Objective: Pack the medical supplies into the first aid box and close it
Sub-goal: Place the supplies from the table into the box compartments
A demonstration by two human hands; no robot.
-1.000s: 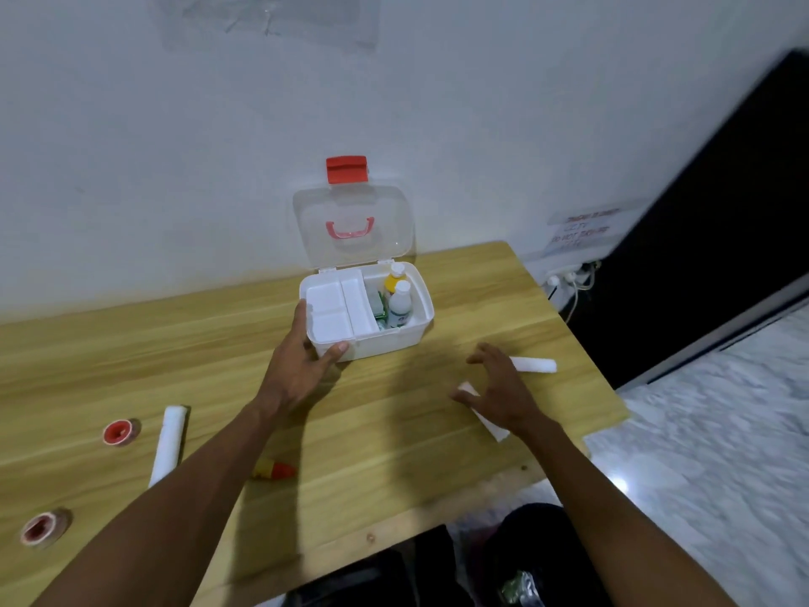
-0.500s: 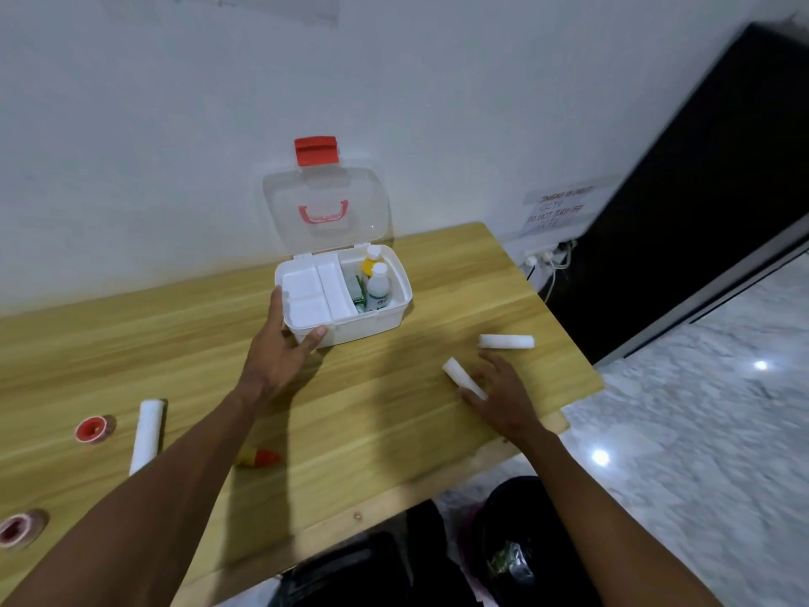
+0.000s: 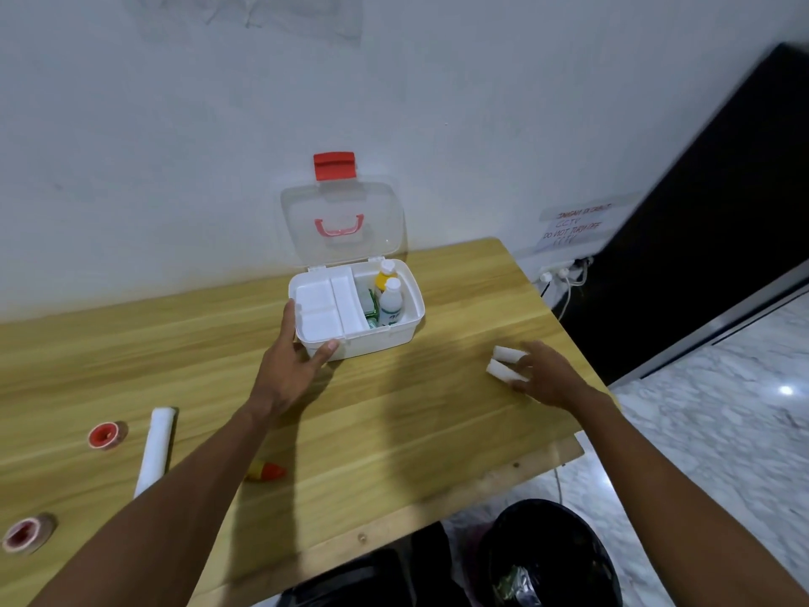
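Note:
The white first aid box point(image 3: 407, 331) stands open near the wall on the wooden table point(image 3: 394, 431). Its clear lid point(image 3: 306, 212) with a red latch point(image 3: 335, 165) is upright. Inside, a white tray insert point(image 3: 324, 308) fills the left half. A yellow bottle point(image 3: 383, 279), a white bottle point(image 3: 391, 303) and a green packet point(image 3: 372, 306) are in the right half. My left hand point(image 3: 286, 372) grips the box's front left corner, thumb on the front wall. My right hand point(image 3: 553, 381) lies over two short white gauze rolls point(image 3: 501, 363) side by side, its fingers curled round them.
At the table's left lie a long white roll point(image 3: 155, 449), two red tape rolls point(image 3: 105, 435) point(image 3: 26, 534) and a small red-tipped tube point(image 3: 265, 471). A black bin point(image 3: 547, 558) stands below the table's front right corner. A wall socket with cables point(image 3: 560, 271) is at right.
My right hand has reached the farther gauze roll, and both rolls now lie together under its fingers. My left hand has stayed on the box corner.

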